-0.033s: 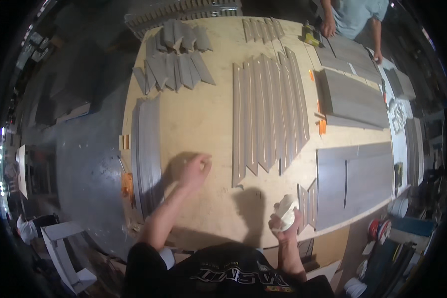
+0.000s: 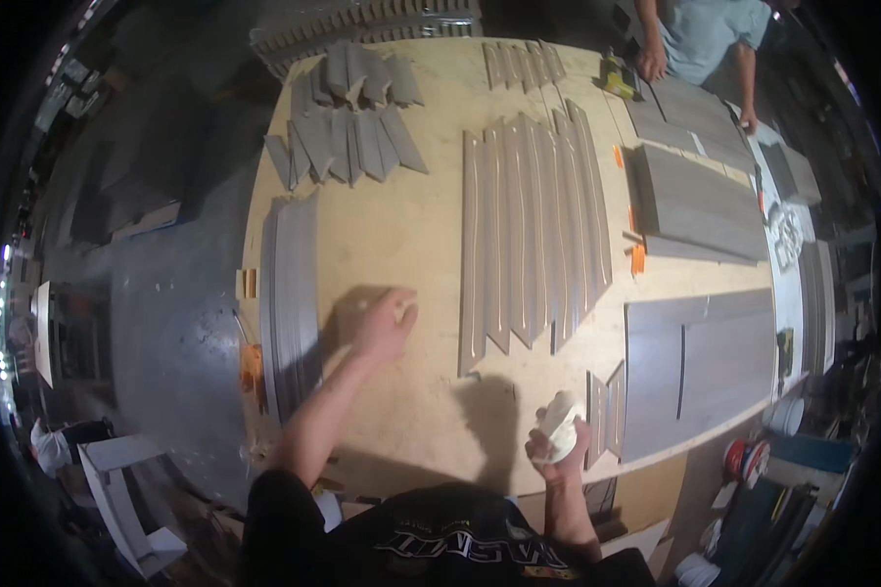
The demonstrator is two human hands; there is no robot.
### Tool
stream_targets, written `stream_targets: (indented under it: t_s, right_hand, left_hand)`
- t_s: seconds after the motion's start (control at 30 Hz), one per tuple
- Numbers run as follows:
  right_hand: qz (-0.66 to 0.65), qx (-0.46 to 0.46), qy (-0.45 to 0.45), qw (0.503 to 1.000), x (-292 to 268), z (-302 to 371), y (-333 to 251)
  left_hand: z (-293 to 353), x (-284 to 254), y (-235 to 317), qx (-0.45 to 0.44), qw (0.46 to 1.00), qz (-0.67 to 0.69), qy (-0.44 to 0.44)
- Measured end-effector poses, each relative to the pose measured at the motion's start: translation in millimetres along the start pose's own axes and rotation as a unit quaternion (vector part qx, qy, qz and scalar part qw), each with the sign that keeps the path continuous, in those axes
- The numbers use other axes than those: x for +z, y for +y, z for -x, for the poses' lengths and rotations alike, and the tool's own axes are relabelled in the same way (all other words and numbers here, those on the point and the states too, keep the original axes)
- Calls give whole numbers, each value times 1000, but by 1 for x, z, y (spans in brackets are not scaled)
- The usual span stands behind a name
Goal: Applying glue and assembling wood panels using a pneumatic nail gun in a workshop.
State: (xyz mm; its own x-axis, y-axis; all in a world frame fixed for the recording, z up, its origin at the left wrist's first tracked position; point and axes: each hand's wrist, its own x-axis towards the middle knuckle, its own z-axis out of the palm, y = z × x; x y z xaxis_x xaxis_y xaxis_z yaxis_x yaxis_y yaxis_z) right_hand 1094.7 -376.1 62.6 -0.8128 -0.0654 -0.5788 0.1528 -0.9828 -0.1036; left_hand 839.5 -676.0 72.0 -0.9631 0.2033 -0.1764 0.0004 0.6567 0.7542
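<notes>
My right hand (image 2: 556,452) is wrapped around a whitish squeeze bottle (image 2: 564,427) near the table's front edge, beside two short grey strips (image 2: 605,416) with thin pale lines along them. Over the bare wood of the table, my left hand (image 2: 384,325) has its fingers loosely bent, with a gap between thumb and forefinger and nothing visible in it. Ahead, between my hands, several long grey strips (image 2: 529,230) with angled ends lie side by side, each with a pale, glue-like bead along its length. Left of my left hand lies a stack of long grey boards (image 2: 292,293).
Short angled grey pieces (image 2: 347,137) are heaped at the far left. More short strips (image 2: 524,66) lie at the far edge. Grey panels (image 2: 700,362) cover the right side, with a yellow-green power tool (image 2: 617,76) beyond. Another person (image 2: 705,39) stands at the far right corner.
The whole view has shifted slightly. My left hand's thumb and forefinger look a little further apart. The bottle remains in my right hand.
</notes>
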Motion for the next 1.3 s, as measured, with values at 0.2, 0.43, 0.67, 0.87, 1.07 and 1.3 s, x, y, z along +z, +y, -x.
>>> stream_targets:
  t_s: [0.2, 0.43, 0.67, 0.87, 1.07, 1.3]
  right_hand:
    - [33, 9, 30, 999, 11, -1, 2]
    - [121, -77, 102, 984, 8, 5, -22]
    - [114, -74, 41, 990, 8, -9, -32]
    - [66, -52, -50, 995, 20, 14, -14]
    - [115, -61, -49, 990, 7, 56, 2]
    - [147, -104, -75, 981, 30, 100, 19]
  left_hand:
    - [-197, -25, 24, -69, 986, -130, 81]
    - [-320, -5, 8, -183, 921, -282, 195]
    - [-221, 23, 0, -111, 920, -357, 120]
    - [-46, 39, -13, -94, 937, -317, 115]
    - [73, 35, -28, -128, 933, -322, 96]
    - [170, 33, -27, -165, 985, 41, 42]
